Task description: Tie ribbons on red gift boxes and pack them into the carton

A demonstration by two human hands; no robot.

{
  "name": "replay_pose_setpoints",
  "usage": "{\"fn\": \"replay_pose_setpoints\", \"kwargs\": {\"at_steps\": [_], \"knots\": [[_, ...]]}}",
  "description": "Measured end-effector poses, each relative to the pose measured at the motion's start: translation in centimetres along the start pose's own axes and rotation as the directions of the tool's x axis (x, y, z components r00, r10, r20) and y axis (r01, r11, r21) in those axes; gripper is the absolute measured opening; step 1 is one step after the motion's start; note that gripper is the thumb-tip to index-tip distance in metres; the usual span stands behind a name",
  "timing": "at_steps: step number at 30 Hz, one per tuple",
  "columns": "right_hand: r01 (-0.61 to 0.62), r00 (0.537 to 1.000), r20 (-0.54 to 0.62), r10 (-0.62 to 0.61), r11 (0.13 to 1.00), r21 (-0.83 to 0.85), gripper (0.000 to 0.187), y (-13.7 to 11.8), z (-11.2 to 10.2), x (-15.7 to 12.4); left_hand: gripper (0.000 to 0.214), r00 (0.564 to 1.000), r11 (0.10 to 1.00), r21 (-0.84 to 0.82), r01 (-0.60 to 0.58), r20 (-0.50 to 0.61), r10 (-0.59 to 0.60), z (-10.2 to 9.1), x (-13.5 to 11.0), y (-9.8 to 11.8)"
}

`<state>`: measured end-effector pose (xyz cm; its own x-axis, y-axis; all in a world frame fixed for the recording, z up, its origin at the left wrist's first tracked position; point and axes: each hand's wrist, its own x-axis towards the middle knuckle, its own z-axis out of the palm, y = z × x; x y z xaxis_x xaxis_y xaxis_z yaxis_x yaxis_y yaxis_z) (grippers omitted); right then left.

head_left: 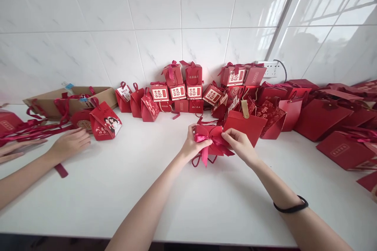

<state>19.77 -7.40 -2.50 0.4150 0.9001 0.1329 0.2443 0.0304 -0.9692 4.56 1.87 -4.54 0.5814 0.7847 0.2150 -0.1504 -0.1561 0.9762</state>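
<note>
A small red gift box [216, 150] is held just above the white table, a shiny pink ribbon bow [205, 153] across its front. My left hand [193, 145] grips the box's left side, its thumb pressed on the bow's knot. At the upper right edge of the same box, my right hand [240, 145] is closed in a pinch; its fingertips partly hide whether flap or ribbon lies between them. Below the box hangs a dark red cord loop [195, 161]. Right behind my right hand stands a larger red box [246, 123] with a gold tab.
Stacked red-and-white boxes [178, 92] line the tiled wall. More red boxes [322, 119] crowd the right side. At left, another person's hands [70, 143] rest near loose ribbons [44, 128], a photo-printed box [105, 121] and a cardboard tray [103, 96]. A socket strip [272, 70] is behind.
</note>
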Motion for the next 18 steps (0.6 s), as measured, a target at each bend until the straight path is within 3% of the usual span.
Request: {"fn": "replay_pose_setpoints", "kwargs": {"at_steps": [3,5,6,7,8,9,11,12,13,16,18], "knots": [[0.070,0.989,-0.124,-0.079,0.995,-0.074,0.044,0.1,-0.2,-0.2,0.057,0.996,1.000,0.013,-0.004,-0.093,0.005,0.1,-0.3,0.1],[0.140,0.957,-0.237,-0.170,0.981,-0.136,0.040,-0.1,0.0,-0.7,0.058,0.981,0.998,0.065,0.001,-0.193,0.012,-0.2,-0.7,0.2],[0.147,0.955,-0.233,-0.185,0.974,-0.170,0.040,-0.3,0.3,-1.1,0.059,0.971,0.995,0.096,0.007,-0.239,0.016,-0.3,-0.8,0.2],[0.122,0.975,-0.158,-0.154,0.973,-0.196,0.043,-0.4,0.7,-1.5,0.059,0.960,0.992,0.127,0.014,-0.279,0.022,-0.5,-0.9,0.3],[0.073,0.997,-0.020,-0.079,0.975,-0.211,0.046,-0.5,1.3,-2.0,0.060,0.949,0.988,0.151,0.023,-0.314,0.026,-0.6,-1.0,0.4],[0.013,0.989,0.149,0.020,0.976,-0.218,0.049,-0.4,2.0,-2.5,0.059,0.939,0.986,0.164,0.033,-0.343,0.026,-0.8,-1.0,0.5],[-0.104,0.894,0.412,0.179,0.975,-0.197,0.051,-0.2,3.6,-3.3,0.058,0.928,0.986,0.162,0.048,-0.372,0.016,-0.9,-1.1,0.7],[-0.145,0.863,0.463,0.202,0.977,-0.156,0.050,0.0,4.4,-3.6,0.057,0.927,0.986,0.161,0.052,-0.374,0.012,-0.9,-1.1,0.7],[-0.171,0.861,0.469,0.197,0.980,-0.097,0.050,0.2,5.2,-3.8,0.057,0.927,0.985,0.165,0.056,-0.374,0.010,-0.9,-1.1,0.7],[-0.190,0.908,0.390,0.150,0.980,0.066,0.053,0.8,6.6,-3.9,0.058,0.930,0.980,0.187,0.064,-0.367,0.010,-0.8,-1.0,0.4],[-0.193,0.912,0.386,0.140,0.976,0.101,0.054,1.2,6.9,-3.7,0.058,0.928,0.979,0.199,0.044,-0.370,0.034,-0.8,-0.8,0.0]]}}
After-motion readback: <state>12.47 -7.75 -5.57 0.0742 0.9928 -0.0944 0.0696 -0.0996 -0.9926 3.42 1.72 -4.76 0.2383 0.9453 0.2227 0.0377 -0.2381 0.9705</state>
